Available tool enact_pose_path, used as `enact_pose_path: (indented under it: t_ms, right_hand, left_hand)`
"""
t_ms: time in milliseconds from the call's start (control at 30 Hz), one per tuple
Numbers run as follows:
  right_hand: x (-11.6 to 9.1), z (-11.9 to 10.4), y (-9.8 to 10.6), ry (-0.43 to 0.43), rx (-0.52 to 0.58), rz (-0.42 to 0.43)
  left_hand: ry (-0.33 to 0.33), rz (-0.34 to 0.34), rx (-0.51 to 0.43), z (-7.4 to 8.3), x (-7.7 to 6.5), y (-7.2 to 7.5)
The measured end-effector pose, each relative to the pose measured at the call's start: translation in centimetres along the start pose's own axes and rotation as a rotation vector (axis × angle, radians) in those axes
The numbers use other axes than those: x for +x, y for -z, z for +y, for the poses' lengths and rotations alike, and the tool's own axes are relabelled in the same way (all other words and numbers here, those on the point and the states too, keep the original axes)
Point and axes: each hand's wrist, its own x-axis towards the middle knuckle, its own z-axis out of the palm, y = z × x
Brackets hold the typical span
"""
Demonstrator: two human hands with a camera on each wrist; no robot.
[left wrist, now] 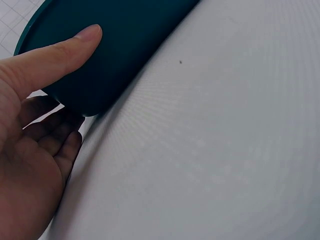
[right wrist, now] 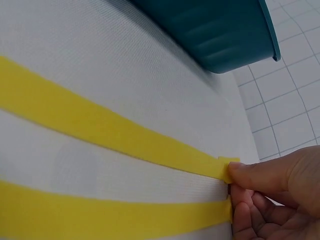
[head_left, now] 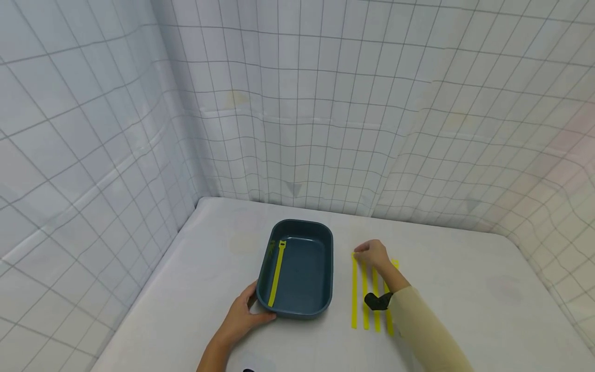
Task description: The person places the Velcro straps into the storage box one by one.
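Observation:
My left hand (head_left: pixel 239 318) grips the near left corner of a dark teal tray (head_left: pixel 304 274), its thumb (left wrist: pixel 82 42) along the outer wall and the fingers round the side. Inside the tray, near its left wall, lies one yellow cable strap (head_left: pixel 277 274) with a slotted head at the far end. To the right of the tray, my right hand (head_left: pixel 375 254) pinches the far end of the leftmost yellow cable strap (right wrist: pixel 115 130) on the table between thumb and fingers. Another yellow strap (right wrist: pixel 100 212) runs beside it, its end close to the curled fingers.
More yellow straps (head_left: pixel 376 310) lie roughly parallel under my right forearm, partly covered by it and a black wrist device (head_left: pixel 377 301). A white cloth covers the table (head_left: pixel 465 289). White gridded curtains (head_left: pixel 325 129) hang behind and at both sides.

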Motion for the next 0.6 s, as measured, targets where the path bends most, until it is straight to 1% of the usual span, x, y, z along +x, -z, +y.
enact_pose_path:
  t_ms: [200, 467, 600]
  right_hand:
    - [-0.15, -0.18, -0.01, -0.036, -0.014, -0.020]
    - [-0.46, -0.20, 0.03, -0.007, -0.032, -0.039]
    - [-0.40, -0.11, 0.06, -0.003, -0.024, -0.035]
  left_hand:
    - [-0.005, -0.003, -0.006, 0.07, -0.04, -0.03]
    - [0.001, -0.019, -0.022, 0.23, -0.22, 0.08]
    - [-0.006, -0.022, -0.021, 0.21, -0.19, 0.14]
